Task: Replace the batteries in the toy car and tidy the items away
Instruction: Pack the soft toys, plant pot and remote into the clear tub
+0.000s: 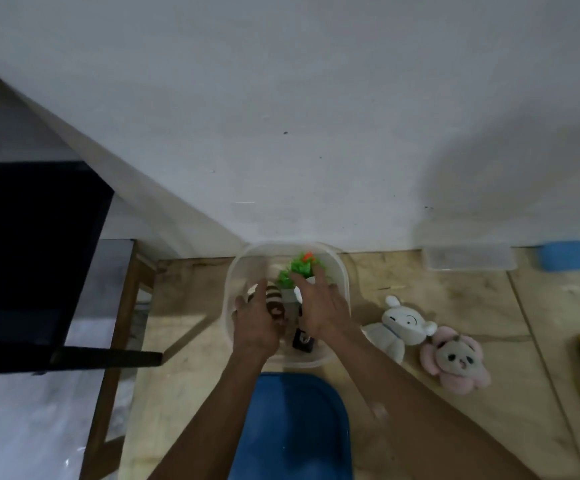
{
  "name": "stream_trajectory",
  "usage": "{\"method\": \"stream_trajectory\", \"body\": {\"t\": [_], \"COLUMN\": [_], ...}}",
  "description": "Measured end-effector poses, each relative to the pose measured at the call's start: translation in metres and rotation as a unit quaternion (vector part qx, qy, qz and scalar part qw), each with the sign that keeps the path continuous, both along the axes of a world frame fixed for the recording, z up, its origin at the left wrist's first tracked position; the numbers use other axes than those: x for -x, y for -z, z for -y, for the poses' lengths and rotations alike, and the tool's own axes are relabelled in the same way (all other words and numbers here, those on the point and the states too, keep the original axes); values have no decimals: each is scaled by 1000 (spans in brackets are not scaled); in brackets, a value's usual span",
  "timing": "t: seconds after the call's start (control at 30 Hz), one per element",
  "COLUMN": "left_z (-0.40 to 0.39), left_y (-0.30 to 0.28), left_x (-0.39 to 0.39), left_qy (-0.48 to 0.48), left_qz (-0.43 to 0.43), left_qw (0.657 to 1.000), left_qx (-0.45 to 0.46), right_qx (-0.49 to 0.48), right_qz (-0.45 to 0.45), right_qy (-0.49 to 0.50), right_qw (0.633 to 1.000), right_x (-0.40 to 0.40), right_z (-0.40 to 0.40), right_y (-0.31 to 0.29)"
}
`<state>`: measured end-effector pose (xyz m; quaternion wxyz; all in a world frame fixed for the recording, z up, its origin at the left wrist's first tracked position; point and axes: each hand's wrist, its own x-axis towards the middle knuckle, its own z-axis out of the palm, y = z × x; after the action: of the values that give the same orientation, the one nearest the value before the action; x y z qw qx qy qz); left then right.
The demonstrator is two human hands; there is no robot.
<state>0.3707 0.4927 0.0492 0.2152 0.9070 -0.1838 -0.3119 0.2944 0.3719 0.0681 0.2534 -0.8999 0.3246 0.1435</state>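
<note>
Both hands reach down into a clear plastic tub [345, 289] standing on the floor against the wall. The left hand [255, 325] lies with fingers fairly straight over a brown-and-white striped soft toy [274, 299], touching rather than gripping it as far as the blur allows. The right hand [321, 306] has its fingers spread and relaxed, holding nothing; beyond its fingertips sits a green plastic plant with an orange tip [300, 266].

Just below the right palm, between the two wrists, a small dark object [303, 339] rests in the tub; it may be the toy car, but this cannot be told for sure. If so, it should be light, rigid and a little slick, best pinched across its sides, not its wheels.

A blue lid [292, 427] lies nearer than the wrists. Right of the right forearm lie a white plush [399, 323] and a pink plush [454, 358].

No writing or brand is legible.
</note>
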Motion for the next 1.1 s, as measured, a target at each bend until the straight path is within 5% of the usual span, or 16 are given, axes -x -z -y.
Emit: {"method": "stream_trajectory", "body": {"t": [0.2,0.4,0.53,0.63,0.77,1.1], "left_z": [-4,4,31,61,93,116], "left_y": [-20,-47,-54,-50,-26,43], "left_x": [7,31,83,138,190,190], "left_qy": [-28,-44,-17,39,94,230], "left_qz": [42,151,197,153,88,115], "left_qw": [996,984,962,957,961,960], "left_qx": [77,88,189,245,244,108], "right_qx": [-35,-23,59,62,50,104], "right_qz": [93,293,308,265,230,221], "right_qy": [72,217,326,357,308,115], "right_qw": [992,931,892,894,922,963], "right_x": [11,78,157,204,245,287], "right_z": [15,55,92,103,95,90], "right_y": [-33,-49,-37,-17,15,85]}}
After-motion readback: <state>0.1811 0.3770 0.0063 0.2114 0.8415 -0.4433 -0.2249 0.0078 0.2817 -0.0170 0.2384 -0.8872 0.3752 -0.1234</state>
